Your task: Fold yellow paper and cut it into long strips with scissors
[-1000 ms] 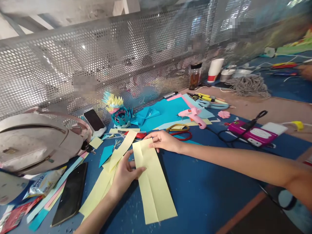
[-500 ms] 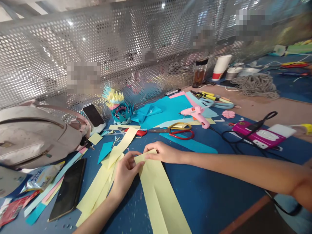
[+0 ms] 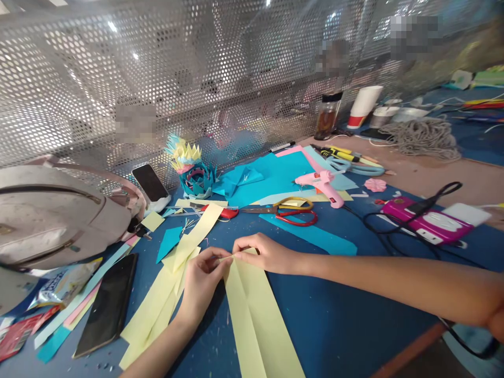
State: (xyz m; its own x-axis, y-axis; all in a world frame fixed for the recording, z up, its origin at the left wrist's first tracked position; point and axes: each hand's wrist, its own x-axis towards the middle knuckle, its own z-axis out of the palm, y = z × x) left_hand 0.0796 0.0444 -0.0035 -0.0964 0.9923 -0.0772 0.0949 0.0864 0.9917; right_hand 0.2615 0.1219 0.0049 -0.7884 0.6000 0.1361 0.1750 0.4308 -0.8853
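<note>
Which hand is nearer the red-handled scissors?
Right. The right hand pinches the yellow paper strip just below the scissors; the left hand holds the same end, farther left.

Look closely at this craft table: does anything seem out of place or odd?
Mostly scraps: yellow strips lie fanned beside the left hand, and one black phone lies among offcuts. Nothing looks spilled or damaged.

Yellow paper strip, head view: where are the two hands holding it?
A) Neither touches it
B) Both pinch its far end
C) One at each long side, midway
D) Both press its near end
B: the left hand and the right hand meet fingertip to fingertip at the far end of the yellow paper strip.
</note>
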